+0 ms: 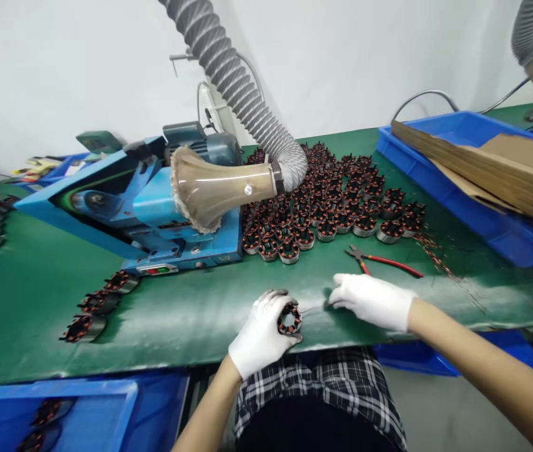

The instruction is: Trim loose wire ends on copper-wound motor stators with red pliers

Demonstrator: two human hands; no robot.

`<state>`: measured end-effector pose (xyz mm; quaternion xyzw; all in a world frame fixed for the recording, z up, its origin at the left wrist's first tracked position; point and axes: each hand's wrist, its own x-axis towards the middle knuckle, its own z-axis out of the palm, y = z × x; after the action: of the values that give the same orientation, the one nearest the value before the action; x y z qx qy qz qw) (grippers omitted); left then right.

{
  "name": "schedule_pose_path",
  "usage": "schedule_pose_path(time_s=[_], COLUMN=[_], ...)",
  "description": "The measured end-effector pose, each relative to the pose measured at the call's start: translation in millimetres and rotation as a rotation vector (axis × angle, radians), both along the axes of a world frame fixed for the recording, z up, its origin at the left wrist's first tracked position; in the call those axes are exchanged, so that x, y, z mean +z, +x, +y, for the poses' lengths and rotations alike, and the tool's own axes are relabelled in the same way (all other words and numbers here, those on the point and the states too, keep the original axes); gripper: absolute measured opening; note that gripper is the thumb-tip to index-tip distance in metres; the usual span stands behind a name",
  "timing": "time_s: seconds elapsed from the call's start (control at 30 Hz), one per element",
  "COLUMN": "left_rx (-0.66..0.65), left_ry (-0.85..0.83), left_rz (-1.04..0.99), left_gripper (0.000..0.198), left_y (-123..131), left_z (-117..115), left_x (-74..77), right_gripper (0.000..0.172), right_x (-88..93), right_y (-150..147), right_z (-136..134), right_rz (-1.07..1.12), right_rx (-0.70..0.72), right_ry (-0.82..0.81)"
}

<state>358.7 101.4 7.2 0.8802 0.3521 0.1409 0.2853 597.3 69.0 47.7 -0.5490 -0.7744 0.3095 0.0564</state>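
Note:
My left hand [266, 333], in a white glove with darkened fingertips, is closed around a motor stator [289, 319] near the table's front edge. The stator is a metal ring with copper windings and black insulation, its open centre facing up toward me. Thin wire [311, 309] runs from its right side toward my right hand [370, 301]. That hand, gloved in white too, is pinched at the fingertips where the wire leads; its exact end is hidden by the fingers. Just beyond the right hand lie red-handled cutting pliers [383, 260], their jaws pointing left.
Many wound stators [327, 194] crowd the green table [191, 314] behind my hands. A blue machine [176, 207] with a suction hood [228, 188] stands left of them. Several stators [99, 302] sit front left. Wire scraps [445, 263] and a blue bin [464, 182] with cardboard are right.

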Motion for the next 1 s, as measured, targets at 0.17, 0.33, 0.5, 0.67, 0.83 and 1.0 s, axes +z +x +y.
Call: schedule_pose_path(time_s=[0.17,0.33,0.5,0.67,0.83,1.0], left_rx=[0.038,0.001,-0.025,-0.043,-0.022,-0.024], left_ry=[-0.024,0.049,0.081,0.095,0.102,0.099], left_rz=[-0.062,0.112,0.220,0.226,0.225,0.245], left_gripper=[0.055,0.016,0.020,0.022,0.020,0.019], left_y=[8,25,30,29,30,30], left_z=[-7,-12,-10,-10,-11,-11], left_x=[13.5,19.7,19.9,21.0,20.7,20.0], right_gripper=[0.029,0.071,0.049,0.033,0.019,0.020], right_x=[-11.0,-39.1,-55.6,-40.0,-21.9,-29.2], right_y=[53,25,-1,-16,-42,-51], right_z=[-17,-25,-22,-52,-88,-88], right_rz=[-0.379,-0.747,-0.579,0.102,0.606,0.441], right_rx=[-0.395,-0.844,-0.944,-1.016,-0.621,-0.611], right_ry=[0.180,0.342,0.342,0.101,-0.534,-0.405])
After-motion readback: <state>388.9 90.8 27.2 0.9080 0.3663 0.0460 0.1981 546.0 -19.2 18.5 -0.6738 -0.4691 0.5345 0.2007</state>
